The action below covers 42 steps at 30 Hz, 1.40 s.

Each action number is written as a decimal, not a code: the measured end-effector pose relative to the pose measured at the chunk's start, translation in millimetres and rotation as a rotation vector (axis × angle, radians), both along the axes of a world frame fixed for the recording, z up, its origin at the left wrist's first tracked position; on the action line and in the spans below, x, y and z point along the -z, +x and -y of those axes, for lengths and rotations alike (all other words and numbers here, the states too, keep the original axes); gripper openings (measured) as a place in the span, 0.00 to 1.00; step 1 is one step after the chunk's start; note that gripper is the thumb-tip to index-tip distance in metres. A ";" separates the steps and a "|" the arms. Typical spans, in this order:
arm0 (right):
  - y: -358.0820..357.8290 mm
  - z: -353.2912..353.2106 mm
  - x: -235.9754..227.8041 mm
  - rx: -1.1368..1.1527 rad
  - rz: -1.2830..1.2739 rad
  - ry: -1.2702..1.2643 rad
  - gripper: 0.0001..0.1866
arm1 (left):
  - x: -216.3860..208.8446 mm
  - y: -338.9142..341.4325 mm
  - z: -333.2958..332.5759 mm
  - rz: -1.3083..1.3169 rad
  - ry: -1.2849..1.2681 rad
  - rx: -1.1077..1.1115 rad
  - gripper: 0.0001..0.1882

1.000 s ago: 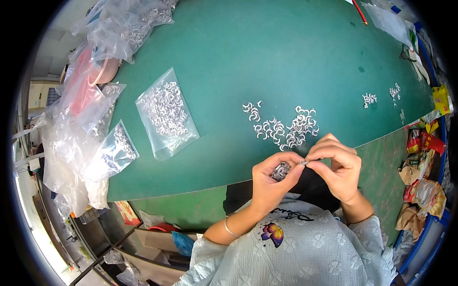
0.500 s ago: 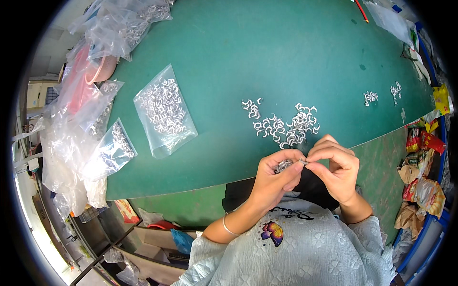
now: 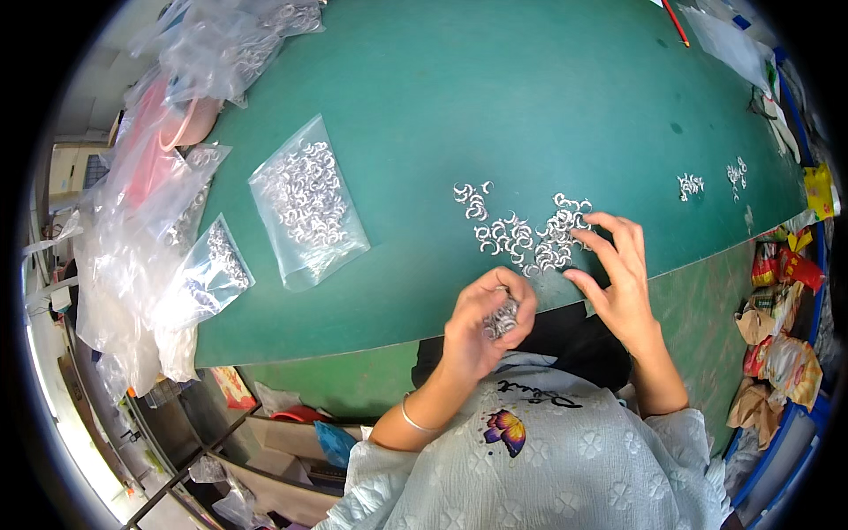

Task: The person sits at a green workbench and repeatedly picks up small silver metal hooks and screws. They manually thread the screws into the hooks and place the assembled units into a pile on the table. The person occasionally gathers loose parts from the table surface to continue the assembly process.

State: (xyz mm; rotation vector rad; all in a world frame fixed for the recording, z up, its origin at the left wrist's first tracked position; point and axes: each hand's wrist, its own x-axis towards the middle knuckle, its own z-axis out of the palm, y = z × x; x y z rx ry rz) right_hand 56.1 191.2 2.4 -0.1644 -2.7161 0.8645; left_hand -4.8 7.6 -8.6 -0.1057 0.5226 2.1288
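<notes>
1. Spreading beneath everything, the green table (image 3: 415, 106) is giving us a plain surface, probably why small pieces are showing so clearly.
2. At the left edge, the heap of clear bags (image 3: 115, 274) is lying well apart from our hands, seemingly leaving elbow room.
3. Nearer, a flat clear bag (image 3: 309, 272) is containing many curved silvery pieces together.
4. We are holding the right hand (image 3: 623, 287) wide, thumb and fingers apart, beside the loose pile (image 3: 555, 240); we cannot tell whether fingertips are touching.
5. We are cupping the left hand (image 3: 470, 329) around a clump of silvery pieces (image 3: 501, 321), likely preventing spills.
6. The loose pile is lying just beyond our hands, apparently for easy reach.
7. A small cluster (image 3: 691, 185) and a second cluster (image 3: 737, 177) are sitting farther right, perhaps avoiding mixing.
</notes>
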 end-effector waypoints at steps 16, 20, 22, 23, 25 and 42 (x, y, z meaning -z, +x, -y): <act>-10.8 14.2 19.3 0.011 -0.062 0.084 0.18 | -10.4 -84.5 97.4 0.421 -0.148 -0.954 0.07; -11.4 14.7 17.5 0.009 -0.071 0.082 0.18 | -0.8 -104.1 113.6 0.288 -0.021 -0.992 0.08; -11.2 15.1 16.6 0.011 -0.071 0.075 0.18 | -0.7 -120.1 115.8 0.225 0.097 -0.955 0.11; -11.8 14.7 16.1 0.014 -0.072 0.073 0.18 | -5.2 -124.0 112.3 0.265 0.040 -0.976 0.15; -12.8 14.7 14.7 0.013 -0.075 0.067 0.18 | -15.2 -132.2 99.1 0.142 -0.043 -1.002 0.16; -44.0 63.4 -21.5 -0.336 -0.154 -0.115 0.19 | -30.8 -113.0 96.9 -0.450 -0.525 -0.853 0.31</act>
